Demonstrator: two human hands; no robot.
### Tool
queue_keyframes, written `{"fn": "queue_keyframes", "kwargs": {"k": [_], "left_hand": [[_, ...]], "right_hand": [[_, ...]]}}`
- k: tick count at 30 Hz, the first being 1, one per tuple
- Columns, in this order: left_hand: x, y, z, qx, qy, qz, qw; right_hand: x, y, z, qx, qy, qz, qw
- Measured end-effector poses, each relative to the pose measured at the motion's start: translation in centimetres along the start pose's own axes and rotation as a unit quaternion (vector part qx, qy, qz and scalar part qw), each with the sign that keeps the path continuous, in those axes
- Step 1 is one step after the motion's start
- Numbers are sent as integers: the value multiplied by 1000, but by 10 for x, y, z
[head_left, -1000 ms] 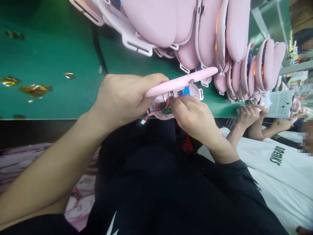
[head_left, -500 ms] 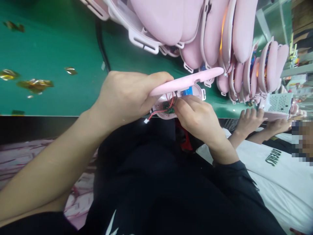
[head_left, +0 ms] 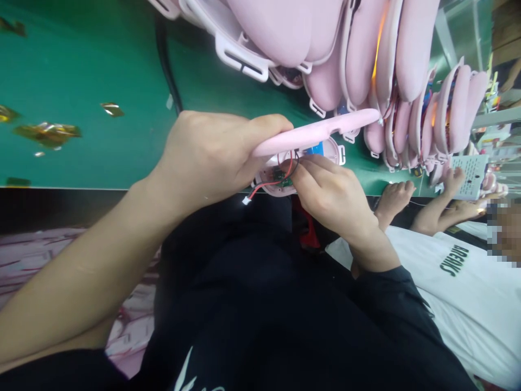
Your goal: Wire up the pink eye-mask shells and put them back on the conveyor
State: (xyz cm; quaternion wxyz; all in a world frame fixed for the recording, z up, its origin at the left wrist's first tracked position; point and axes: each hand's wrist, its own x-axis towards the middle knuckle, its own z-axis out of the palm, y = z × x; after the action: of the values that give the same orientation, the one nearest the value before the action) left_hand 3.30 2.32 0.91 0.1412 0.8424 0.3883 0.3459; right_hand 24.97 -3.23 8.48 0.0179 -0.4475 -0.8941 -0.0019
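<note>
Right hand [head_left: 329, 193]: fingertips pinched together on the small green circuit board [head_left: 280, 177] and its red wire [head_left: 264, 187], inside the open pink shell [head_left: 285, 174]. Left hand [head_left: 207, 155]: fingers clamped on pink cover [head_left: 317, 133] at green table [head_left: 81, 65] edge. Beyond: row of pink housings [head_left: 325, 49]; co-worker's hand [head_left: 393, 198] to the right.

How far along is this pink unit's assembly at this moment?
Done: the green circuit board sits inside the pink housing, with many pink shells piled behind. In hand: the left hand grips the pink cover; the right hand works the wires. Left: the white connector dangles loose and the cover is open.
</note>
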Motion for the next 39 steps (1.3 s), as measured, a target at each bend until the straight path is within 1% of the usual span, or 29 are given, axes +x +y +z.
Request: {"fn": "queue_keyframes", "kwargs": {"k": [4, 6, 9, 11, 13, 15, 16, 17, 18, 19, 20, 22, 23, 24, 25, 26, 27, 28, 29, 30, 31, 33, 34, 35, 36, 37, 39], "left_hand": [[0, 0, 1, 8, -6, 5, 1000], [0, 0, 2, 11, 0, 14, 1000], [0, -1, 2, 4, 4, 30, 1000], [0, -1, 1, -3, 4, 45, 999], [1, -1, 1, -8, 12, 60, 998], [2, 0, 0, -7, 33, 70, 997], [2, 1, 0, -5, 45, 76, 996], [3, 2, 0, -3, 58, 84, 995], [4, 3, -1, -1, 73, 93, 993], [4, 4, 0, 0, 87, 102, 991], [4, 5, 0, 1, 97, 111, 989], [4, 7, 0, 4, 107, 121, 987], [4, 8, 0, 4, 107, 122, 987], [3, 8, 1, 4, 106, 121, 987], [2, 7, 1, 5, 105, 117, 988], [2, 7, 1, 5, 105, 112, 988], [1, 7, 1, 7, 104, 107, 989], [1, 6, 2, 8, 99, 102, 990], [0, 6, 2, 8, 90, 98, 991], [0, 5, 2, 5, 79, 95, 992], [0, 5, 3, 1, 69, 92, 993], [-1, 5, 5, -7, 59, 88, 994], [-1, 4, 5, -9, 57, 90, 994], [-2, 4, 6, -9, 56, 92, 994], [-2, 3, 6, -6, 51, 94, 994], [-3, 3, 7, -2, 46, 95, 994], [-3, 2, 7, 7, 40, 94, 995]], "right_hand": [[-10, -2, 12, 43, 4, 15, 999], [-21, -5, 23, 62, 30, 16, 997], [-36, -10, 41, 20, 95, -6, 995], [-41, -11, 45, -28, 123, -26, 992], [-41, -12, 40, -48, 129, -42, 990], [-40, -13, 29, -17, 140, -42, 989], [-39, -15, 23, 23, 153, -20, 988], [-37, -18, 17, 85, 163, 14, 983], [-35, -23, 13, 169, 163, 60, 970], [-31, -28, 12, 270, 153, 110, 944], [-26, -34, 13, 379, 130, 159, 902], [-12, -45, 20, 565, 73, 232, 789], [-6, -48, 25, 627, 55, 257, 733], [0, -50, 29, 669, 46, 275, 688], [4, -49, 33, 696, 42, 285, 658], [5, -46, 35, 711, 42, 287, 640], [5, -42, 35, 718, 47, 284, 634], [2, -36, 34, 715, 54, 276, 640], [-2, -29, 32, 701, 67, 268, 658], [-7, -22, 29, 673, 82, 258, 688], [-11, -15, 26, 630, 102, 244, 731], [-18, -4, 22, 510, 144, 200, 824], [-20, 0, 21, 447, 157, 171, 864], [-21, 3, 22, 390, 161, 142, 895], [-21, 6, 23, 342, 160, 116, 919], [-20, 8, 24, 301, 155, 93, 937], [-19, 11, 27, 229, 142, 53, 962]]}}
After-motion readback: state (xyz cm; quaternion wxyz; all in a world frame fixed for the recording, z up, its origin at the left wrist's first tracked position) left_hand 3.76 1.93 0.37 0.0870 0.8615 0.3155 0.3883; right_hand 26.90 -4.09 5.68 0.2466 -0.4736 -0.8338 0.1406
